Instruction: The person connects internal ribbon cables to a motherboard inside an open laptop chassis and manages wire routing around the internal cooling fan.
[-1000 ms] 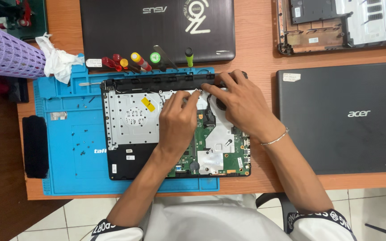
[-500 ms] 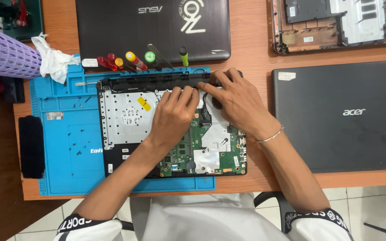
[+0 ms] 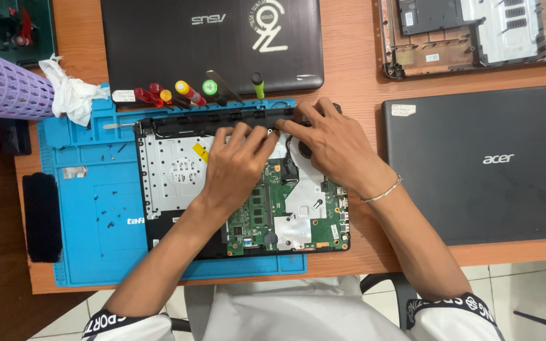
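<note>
Head view: opened black laptop chassis with exposed green circuit board lies on the blue silicone work mat on the desk. Left hand and right hand rest flat on it, fingers spread near its black hinge bar, apparently grasping nothing.

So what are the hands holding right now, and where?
Both hands, left hand and right hand, press on the opened laptop at its far hinge edge; nothing is lifted.
</note>
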